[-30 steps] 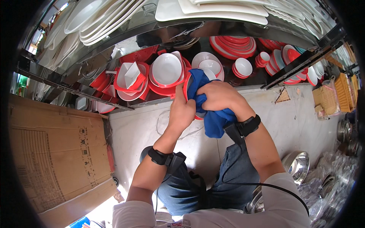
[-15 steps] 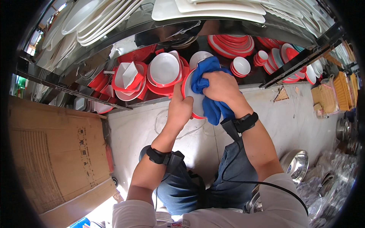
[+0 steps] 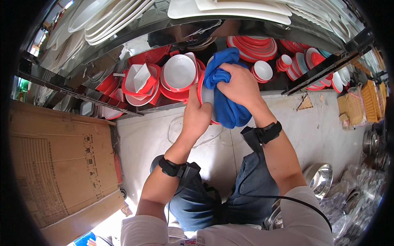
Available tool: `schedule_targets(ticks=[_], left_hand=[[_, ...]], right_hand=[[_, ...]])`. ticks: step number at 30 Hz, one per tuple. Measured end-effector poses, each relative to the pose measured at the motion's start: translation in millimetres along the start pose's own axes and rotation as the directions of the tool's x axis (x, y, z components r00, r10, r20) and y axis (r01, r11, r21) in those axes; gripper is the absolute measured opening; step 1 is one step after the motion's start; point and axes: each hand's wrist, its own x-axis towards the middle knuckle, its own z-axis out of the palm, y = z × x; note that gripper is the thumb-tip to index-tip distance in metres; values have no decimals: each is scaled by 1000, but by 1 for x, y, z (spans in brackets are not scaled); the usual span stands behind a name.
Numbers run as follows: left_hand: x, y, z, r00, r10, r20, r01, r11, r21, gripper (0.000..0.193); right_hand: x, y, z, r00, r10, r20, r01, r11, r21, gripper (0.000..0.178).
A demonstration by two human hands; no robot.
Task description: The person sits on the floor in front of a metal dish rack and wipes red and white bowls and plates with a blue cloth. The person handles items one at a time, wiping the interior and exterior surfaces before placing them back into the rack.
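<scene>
A plate with a red rim and a pale inside [image 3: 207,96] is tilted up in front of the lower shelf. My left hand [image 3: 197,116] grips its left edge, the thumb lying on the pale face. My right hand [image 3: 239,85] clutches a bunched blue cloth [image 3: 231,110] and presses it against the plate's face. The cloth hides most of the plate's right side and hangs below my right hand. Just left of the plate, a round white bowl [image 3: 179,72] sits in a stack of red and white dishes on the shelf.
Square red and white bowls [image 3: 135,80], small bowls [image 3: 262,71] and stacked plates [image 3: 254,48] fill the lower shelf [image 3: 271,86]. White platters [image 3: 230,15] lie above. A cardboard box [image 3: 61,164] stands left; a steel bowl [image 3: 319,180] and plastic-wrapped ware [image 3: 353,205] lie right.
My right hand and the blue cloth have moved slightly up and left across the plate. My left hand keeps its hold, and the plate is turned more edge-on.
</scene>
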Motion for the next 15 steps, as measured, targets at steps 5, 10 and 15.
schedule_targets(ticks=[5,10,15], left_hand=[[2,6,4,993,-121,15,122,990,-77,64],[1,14,-1,998,-31,-49,40,982,184,65],[-2,32,-4,998,-36,-53,47,975,217,65]], right_hand=[[-3,7,-4,983,106,153,-61,960,-273,39],[-8,-5,-16,864,78,497,48,970,-237,41],[-10,-7,-7,898,-107,426,128,992,-19,42]])
